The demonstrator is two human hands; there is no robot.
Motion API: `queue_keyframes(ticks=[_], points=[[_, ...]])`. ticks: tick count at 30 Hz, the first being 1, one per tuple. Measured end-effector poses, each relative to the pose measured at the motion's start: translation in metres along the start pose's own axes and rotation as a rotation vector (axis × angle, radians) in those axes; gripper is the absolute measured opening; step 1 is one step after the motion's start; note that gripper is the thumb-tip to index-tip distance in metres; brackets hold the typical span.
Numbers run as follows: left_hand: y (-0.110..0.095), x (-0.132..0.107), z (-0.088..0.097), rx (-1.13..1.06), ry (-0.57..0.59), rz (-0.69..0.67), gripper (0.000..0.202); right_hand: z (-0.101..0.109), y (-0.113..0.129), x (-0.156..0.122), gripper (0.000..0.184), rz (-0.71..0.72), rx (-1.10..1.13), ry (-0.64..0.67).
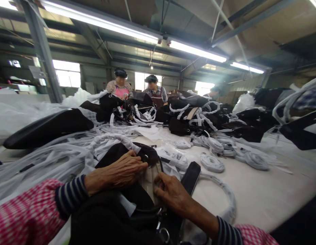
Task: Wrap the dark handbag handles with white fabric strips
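Observation:
A black bag (104, 214) lies at the table's near edge, its opening spread to show a beige lining (149, 175). My left hand (123, 167) has its fingers curled on the bag's far rim, beside a metal eyelet and the end of a white-wrapped handle (109, 136). With fingers closed, my right hand (170, 190) pinches the lining's right edge near the zipper. Metal clasp hardware (164, 233) shows at the bag's lower right. A black padded strap piece (192, 175) sticks up just past my right hand.
Piles of black bags (183, 124) with white-wrapped handles stand across the table (270, 194). Coiled wrapped straps (212, 162) lie right of centre; loose white strips (63, 153) cover the left. Two people (118, 89) are behind the piles, with another partly hidden further right.

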State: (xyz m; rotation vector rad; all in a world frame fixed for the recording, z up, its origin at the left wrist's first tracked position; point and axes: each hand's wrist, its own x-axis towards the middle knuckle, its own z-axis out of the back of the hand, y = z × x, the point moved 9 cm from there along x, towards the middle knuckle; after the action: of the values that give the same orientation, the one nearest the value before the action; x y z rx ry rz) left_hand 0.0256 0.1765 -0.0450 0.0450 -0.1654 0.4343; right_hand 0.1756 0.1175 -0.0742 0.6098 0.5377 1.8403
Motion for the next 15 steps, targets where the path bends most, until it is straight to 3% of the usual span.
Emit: queue_keyframes(ticks=[2, 5, 10, 15], points=[[-0.005, 0.003, 0.003, 0.059, -0.011, 0.003, 0.030, 0.011, 0.010, 0.015, 0.027, 0.035, -0.168, -0.041], [-0.018, 0.007, 0.012, 0.124, 0.008, 0.026, 0.045, 0.016, 0.030, 0.040, 0.023, 0.123, -0.470, -0.063], [-0.020, 0.011, 0.012, 0.087, 0.165, 0.146, 0.019, -0.016, 0.040, 0.067, 0.024, 0.272, -0.820, 0.069], [-0.009, 0.015, 0.012, 0.011, 0.129, 0.193, 0.020, -0.032, 0.038, 0.072, 0.014, 0.376, -0.857, 0.019]])
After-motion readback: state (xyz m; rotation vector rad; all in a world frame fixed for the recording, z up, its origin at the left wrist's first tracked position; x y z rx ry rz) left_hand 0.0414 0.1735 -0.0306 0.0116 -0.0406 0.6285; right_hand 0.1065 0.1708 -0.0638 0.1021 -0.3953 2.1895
